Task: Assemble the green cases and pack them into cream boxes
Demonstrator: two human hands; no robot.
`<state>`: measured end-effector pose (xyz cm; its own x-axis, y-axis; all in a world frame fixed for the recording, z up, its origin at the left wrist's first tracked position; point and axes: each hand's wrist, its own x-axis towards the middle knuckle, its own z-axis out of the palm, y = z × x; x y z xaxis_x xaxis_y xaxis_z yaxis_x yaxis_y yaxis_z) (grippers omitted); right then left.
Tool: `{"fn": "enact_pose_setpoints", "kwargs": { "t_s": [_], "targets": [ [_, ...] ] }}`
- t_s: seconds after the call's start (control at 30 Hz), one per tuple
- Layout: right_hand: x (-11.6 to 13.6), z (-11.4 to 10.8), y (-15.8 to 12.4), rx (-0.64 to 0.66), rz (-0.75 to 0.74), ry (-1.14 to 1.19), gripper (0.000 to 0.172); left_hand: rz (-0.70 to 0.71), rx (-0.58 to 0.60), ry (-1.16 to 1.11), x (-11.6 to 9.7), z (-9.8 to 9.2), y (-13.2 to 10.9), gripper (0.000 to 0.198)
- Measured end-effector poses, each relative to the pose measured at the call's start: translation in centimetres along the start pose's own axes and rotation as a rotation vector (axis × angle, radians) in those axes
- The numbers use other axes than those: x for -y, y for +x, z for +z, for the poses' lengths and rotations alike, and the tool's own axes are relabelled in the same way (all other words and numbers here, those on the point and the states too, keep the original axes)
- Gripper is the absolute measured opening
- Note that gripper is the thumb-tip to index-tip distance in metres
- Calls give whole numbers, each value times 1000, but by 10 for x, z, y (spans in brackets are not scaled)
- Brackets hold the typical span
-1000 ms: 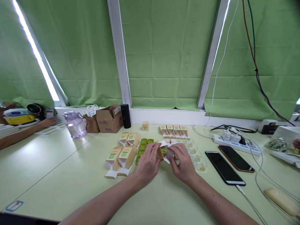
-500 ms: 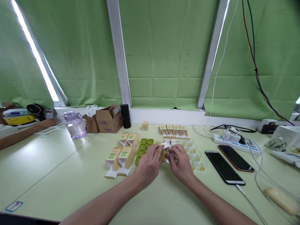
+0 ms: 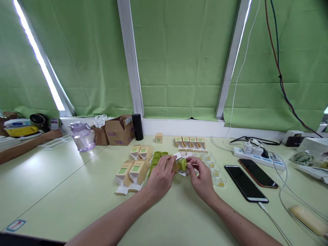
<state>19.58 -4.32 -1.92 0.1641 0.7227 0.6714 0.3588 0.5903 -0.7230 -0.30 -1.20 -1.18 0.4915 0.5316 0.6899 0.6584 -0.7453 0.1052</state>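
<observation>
A: Where do we have the green piece [image 3: 182, 164]?
B: At the mouth of a small kraft carton [image 3: 175, 166], partly outside it, between our two hands.
A: And what are our hands doing?
B: Our left hand [image 3: 162, 173] grips the carton, fingers over its top. Our right hand [image 3: 201, 173] pinches the thin pale tip at the piece's outer end between thumb and fingers.
A: What do we have just around them?
B: Small green tubs [image 3: 157, 156] by our left hand, partly hidden by it, and clear cups with yellow centres [image 3: 219, 175] by our right.
A: Further out?
B: We see four windowed cartons [image 3: 138, 170] to the left, four more in a row [image 3: 191, 144] behind, and one little box [image 3: 159, 138] near the wall. To the right lie two phones [image 3: 246, 183], near a white power strip [image 3: 258, 159].
A: And at the far left?
B: A purple-tinted jug [image 3: 82, 137], a cardboard box [image 3: 119, 132], and a co-worker's hand [image 3: 54, 134] beyond.
</observation>
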Motion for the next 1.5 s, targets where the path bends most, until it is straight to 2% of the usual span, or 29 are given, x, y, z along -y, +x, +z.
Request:
{"fn": "enact_pose_setpoints", "kwargs": {
  "t_s": [0.3,0.53,0.77,0.9,1.17,1.3,1.5],
  "targets": [
    [-11,-1,1,-51,149,158,34,-19,-44,-6,5,-2,3,68],
    [-15,-6,6,-124,192,168,32,-90,-107,-78,13,-2,6,71],
    [-18,-11,8,-66,157,127,29,-212,-212,-236,17,-5,12,63],
    [-15,-11,6,22,110,44,26,-313,-296,-421,20,-4,16,61],
    [-8,-9,3,307,75,-268,12,-553,-307,-963,25,0,23,74],
    [-9,-9,1,366,7,-353,7,-594,-295,-1193,26,1,25,78],
    [-7,-9,0,406,-83,-438,9,-749,-231,-1427,26,3,23,76]
  ]
}}
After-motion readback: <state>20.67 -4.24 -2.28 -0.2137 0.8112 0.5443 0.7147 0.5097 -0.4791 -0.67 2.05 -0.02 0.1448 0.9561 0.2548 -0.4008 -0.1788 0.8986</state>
